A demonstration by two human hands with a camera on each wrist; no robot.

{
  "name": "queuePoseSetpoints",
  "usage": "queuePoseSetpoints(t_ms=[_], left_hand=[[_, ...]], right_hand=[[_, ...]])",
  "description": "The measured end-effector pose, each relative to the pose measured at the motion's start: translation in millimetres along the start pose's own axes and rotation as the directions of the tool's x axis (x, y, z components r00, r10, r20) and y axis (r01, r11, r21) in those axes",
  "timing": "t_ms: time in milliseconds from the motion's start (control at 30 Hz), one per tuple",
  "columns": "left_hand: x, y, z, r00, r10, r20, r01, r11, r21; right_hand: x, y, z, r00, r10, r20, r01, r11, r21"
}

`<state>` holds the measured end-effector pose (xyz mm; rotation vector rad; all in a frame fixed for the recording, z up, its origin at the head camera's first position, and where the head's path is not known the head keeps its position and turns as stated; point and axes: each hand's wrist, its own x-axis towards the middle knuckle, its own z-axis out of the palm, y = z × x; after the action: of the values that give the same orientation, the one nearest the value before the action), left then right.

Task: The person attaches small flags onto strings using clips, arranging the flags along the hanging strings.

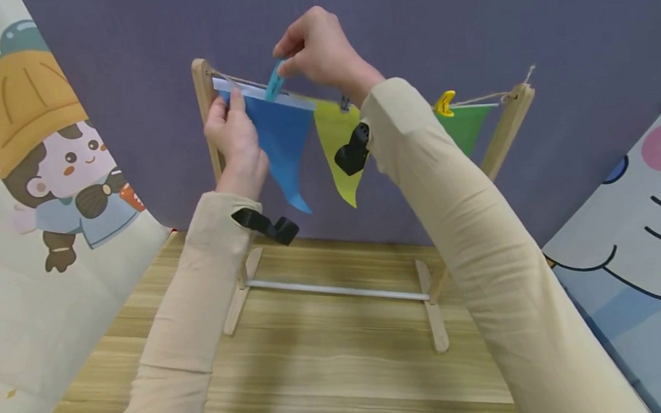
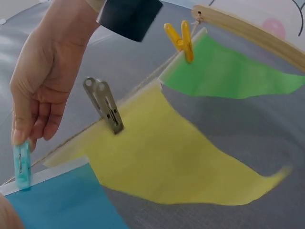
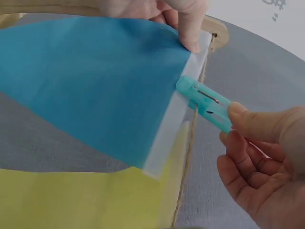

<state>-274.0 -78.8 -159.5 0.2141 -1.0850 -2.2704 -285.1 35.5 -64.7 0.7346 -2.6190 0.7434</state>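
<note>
A blue pennant (image 1: 283, 133) with a white top strip hangs along a twine (image 3: 182, 195). Its upper left corner is pinched by my left hand (image 1: 236, 136), thumb in front, close to the wooden post. My right hand (image 1: 323, 49) pinches the handle end of a teal clothespin (image 3: 206, 102) between thumb and fingers. The tip of this clothespin lies over the white strip and the twine, around the middle of the pennant's top edge. Beside it, a yellow pennant (image 2: 167, 157) hangs under a metal-grey clothespin (image 2: 107, 107), partly overlapped by the blue one.
A green pennant (image 2: 228, 69) hangs at the right with a yellow clothespin (image 2: 183, 40). The twine runs between two wooden posts, left (image 1: 205, 100) and right (image 1: 507, 129), joined low down by a white rod (image 1: 335, 289). A grey-purple cloth (image 1: 155, 28) stands behind.
</note>
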Motion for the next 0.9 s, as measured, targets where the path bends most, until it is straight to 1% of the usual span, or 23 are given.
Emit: queuePoseSetpoints(t_ms=[67,167,300,600,833,900], left_hand=[[-0.4,0.4,1.1,1.0,-0.001,-0.004,0.0,1.0,-0.008],[-0.7,1.3,3.5,1.0,-0.017,-0.015,0.017,0.999,-0.035],[-0.9,2.0,6.3,0.999,-0.045,-0.02,0.044,0.995,-0.085],[-2.3,-2.2,4.8,0.999,-0.054,-0.005,0.053,0.992,-0.117],[-1.5,-3.5,2.6,0.997,-0.08,0.015,0.081,0.987,-0.14],[-0.8,-4.4,2.0,0.997,-0.071,0.018,0.072,0.988,-0.137]], right_hand=[[0.1,-1.2,1.7,1.0,-0.025,0.008,0.025,0.999,-0.029],[-0.4,-3.4,3.7,0.998,-0.056,0.023,0.057,0.997,-0.058],[-1.7,-4.4,5.0,0.997,-0.063,0.038,0.066,0.994,-0.088],[-4.5,-0.6,6.6,0.995,-0.06,0.08,0.064,0.996,-0.057],[-5.0,-0.1,8.5,0.996,-0.049,0.075,0.05,0.998,-0.023],[-5.2,0.0,9.0,0.996,-0.05,0.067,0.052,0.999,-0.018]])
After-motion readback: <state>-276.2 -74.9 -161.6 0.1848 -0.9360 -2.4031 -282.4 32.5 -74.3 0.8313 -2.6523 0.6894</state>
